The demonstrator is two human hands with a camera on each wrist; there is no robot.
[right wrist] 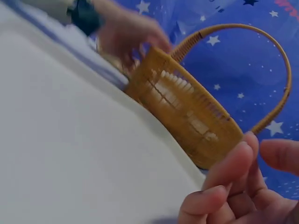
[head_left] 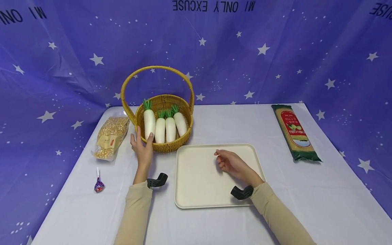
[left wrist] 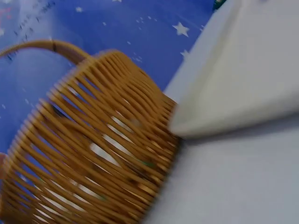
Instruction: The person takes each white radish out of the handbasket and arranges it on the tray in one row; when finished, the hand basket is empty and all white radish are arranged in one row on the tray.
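Several white radishes (head_left: 149,122) with green tops lie side by side in a brown wicker basket (head_left: 166,147) with a tall hoop handle. At the basket's front left rim is my left hand (head_left: 143,151), its fingers spread and its thumb near the leftmost radish. The left wrist view shows the basket's slatted side (left wrist: 107,135) up close, with only a fingertip at the frame's left edge. Above a cream tray (head_left: 199,190) hovers my right hand (head_left: 234,165), fingers loosely bent with nothing in them; the right wrist view shows these fingers (right wrist: 233,163) in front of the basket.
Left of the basket lies a clear bag of corn kernels (head_left: 111,136), with a purple-wrapped lollipop (head_left: 99,184) nearer the front. A green-ended pasta packet (head_left: 295,132) lies at the far right. Behind the white table hangs a blue starry cloth (head_left: 220,61).
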